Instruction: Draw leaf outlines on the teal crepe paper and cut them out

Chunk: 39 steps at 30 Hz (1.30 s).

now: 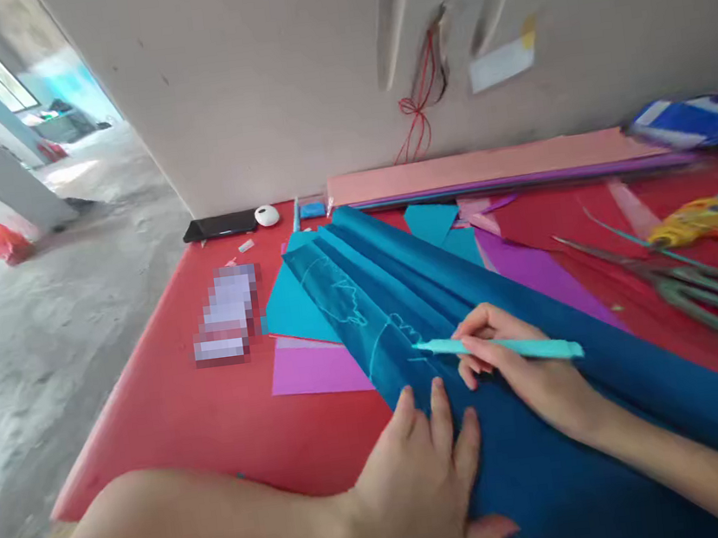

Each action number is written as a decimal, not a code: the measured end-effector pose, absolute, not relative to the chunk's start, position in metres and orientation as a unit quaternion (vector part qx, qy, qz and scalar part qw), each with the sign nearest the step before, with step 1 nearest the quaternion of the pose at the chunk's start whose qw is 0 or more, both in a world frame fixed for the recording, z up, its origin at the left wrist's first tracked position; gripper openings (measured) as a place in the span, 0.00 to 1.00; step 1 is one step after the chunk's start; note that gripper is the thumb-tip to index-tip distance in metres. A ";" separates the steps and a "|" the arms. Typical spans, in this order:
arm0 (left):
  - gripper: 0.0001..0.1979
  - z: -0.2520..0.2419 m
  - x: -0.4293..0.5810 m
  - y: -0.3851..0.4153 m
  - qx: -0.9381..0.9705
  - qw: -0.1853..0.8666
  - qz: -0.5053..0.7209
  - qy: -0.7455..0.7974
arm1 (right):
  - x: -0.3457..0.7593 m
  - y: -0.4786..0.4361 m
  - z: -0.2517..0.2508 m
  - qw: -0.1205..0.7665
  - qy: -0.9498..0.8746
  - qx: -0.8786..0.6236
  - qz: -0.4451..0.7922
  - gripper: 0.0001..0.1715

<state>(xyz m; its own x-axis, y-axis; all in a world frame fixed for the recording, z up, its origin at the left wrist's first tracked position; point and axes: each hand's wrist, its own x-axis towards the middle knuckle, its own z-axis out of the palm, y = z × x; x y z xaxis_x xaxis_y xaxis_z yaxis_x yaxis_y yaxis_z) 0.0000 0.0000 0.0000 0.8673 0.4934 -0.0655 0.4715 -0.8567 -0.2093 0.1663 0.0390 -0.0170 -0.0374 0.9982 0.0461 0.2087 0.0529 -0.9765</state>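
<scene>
Dark blue fabric (532,457) stretches across the table, its far part lying in long folds. Pale curved lines and scribbles mark its left strip. My right hand (521,367) grips a turquoise pen (539,348) between thumb and fingers, and the tip meets the fabric beside the marks. Lying flat with fingers spread, my left hand (416,471) presses on the fabric just below the pen tip. Turquoise sheets (294,303) and a purple sheet (319,368) stick out from under the fabric on the left.
On the red table (171,397) are a blurred-out phone-like object (226,311), a black phone (219,226) and a white round case (267,216). Green-handled scissors (695,289) and a yellow glue gun (707,222) lie at right. Pink strips (478,169) line the wall.
</scene>
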 end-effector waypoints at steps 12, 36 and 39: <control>0.38 -0.003 -0.002 -0.003 -0.956 0.072 0.054 -0.280 | 0.161 0.041 -0.017 0.417 -0.616 -0.531 0.407 0.11; 0.36 -0.013 0.001 -0.001 -0.954 0.113 -0.030 -0.274 | 0.165 0.047 -0.019 0.389 -0.651 -0.518 0.395 0.09; 0.36 -0.013 0.001 -0.001 -0.956 0.120 -0.019 -0.266 | 0.165 0.046 -0.020 0.396 -0.649 -0.518 0.392 0.10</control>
